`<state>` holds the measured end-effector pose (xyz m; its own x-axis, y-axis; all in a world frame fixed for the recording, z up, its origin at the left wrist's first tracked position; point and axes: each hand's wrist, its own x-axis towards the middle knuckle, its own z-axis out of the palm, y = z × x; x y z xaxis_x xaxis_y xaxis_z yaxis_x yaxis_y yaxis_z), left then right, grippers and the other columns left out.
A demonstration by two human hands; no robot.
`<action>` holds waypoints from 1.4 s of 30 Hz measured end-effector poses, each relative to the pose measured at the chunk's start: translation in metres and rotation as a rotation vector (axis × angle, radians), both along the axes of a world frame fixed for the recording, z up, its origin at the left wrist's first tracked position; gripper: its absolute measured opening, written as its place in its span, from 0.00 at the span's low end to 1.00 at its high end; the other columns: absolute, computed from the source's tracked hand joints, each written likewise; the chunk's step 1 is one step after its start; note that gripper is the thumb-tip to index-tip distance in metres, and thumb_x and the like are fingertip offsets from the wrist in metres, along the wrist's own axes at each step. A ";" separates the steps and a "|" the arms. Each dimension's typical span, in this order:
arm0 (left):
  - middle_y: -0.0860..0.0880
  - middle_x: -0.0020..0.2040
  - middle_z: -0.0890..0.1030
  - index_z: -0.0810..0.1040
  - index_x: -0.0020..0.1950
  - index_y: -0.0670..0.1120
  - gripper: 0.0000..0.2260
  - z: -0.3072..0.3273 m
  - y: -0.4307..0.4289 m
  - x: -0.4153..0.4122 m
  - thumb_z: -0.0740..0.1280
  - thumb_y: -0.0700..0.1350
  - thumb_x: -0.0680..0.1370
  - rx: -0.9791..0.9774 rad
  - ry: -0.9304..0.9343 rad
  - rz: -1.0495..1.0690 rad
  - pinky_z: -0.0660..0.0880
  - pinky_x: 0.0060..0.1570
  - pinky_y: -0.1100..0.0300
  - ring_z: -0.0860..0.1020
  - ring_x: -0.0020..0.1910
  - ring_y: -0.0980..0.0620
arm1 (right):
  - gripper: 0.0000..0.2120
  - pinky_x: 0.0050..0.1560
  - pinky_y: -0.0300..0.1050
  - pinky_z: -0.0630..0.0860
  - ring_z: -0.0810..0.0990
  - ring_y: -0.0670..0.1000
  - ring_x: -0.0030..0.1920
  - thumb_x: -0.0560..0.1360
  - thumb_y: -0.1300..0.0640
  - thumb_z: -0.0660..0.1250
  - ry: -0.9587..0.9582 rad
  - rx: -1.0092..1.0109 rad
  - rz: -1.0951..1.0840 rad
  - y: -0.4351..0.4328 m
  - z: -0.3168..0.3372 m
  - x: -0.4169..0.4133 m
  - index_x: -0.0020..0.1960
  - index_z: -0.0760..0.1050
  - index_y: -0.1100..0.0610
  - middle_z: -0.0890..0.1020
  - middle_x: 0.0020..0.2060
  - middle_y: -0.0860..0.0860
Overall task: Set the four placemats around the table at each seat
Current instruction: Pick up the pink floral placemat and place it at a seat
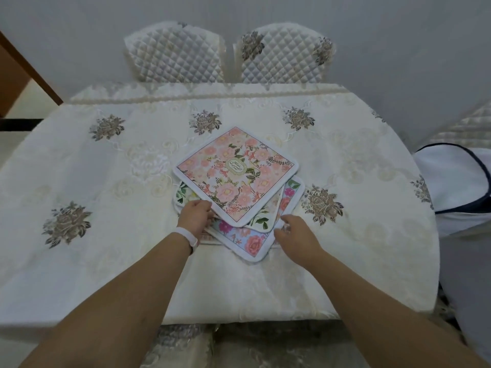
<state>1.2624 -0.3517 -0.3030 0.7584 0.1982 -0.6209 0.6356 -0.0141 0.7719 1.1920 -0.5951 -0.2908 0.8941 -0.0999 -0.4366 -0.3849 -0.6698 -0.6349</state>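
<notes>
A loose stack of floral placemats lies at the middle of the table. On top is a pink-flowered placemat with an oval label. Under it show a cream placemat with green leaves and a pale blue one with pink roses; another edge peeks out at the left. My left hand grips the top placemat's near-left edge, fingers tucked under it. My right hand rests against the stack's right corner with fingers curled at the lower mats' edges.
The table wears a cream embroidered cloth with grey-gold flowers. Two quilted chair backs stand at the far side. A white cushion with dark piping sits at the right. Patterned chair seats show below the near edge.
</notes>
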 end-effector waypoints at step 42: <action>0.47 0.59 0.81 0.70 0.66 0.52 0.23 -0.003 0.046 -0.127 0.62 0.29 0.78 -0.172 -0.035 -0.248 0.79 0.52 0.44 0.80 0.56 0.44 | 0.12 0.52 0.56 0.79 0.81 0.58 0.48 0.74 0.61 0.69 0.121 0.722 -0.897 -0.038 -0.032 -0.018 0.57 0.79 0.55 0.82 0.50 0.56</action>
<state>1.1353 -0.3056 -0.3057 0.7920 -0.1018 -0.6020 0.6021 -0.0330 0.7977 1.1739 -0.6329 -0.3227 0.5765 -0.3699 -0.7286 -0.6230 0.3780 -0.6848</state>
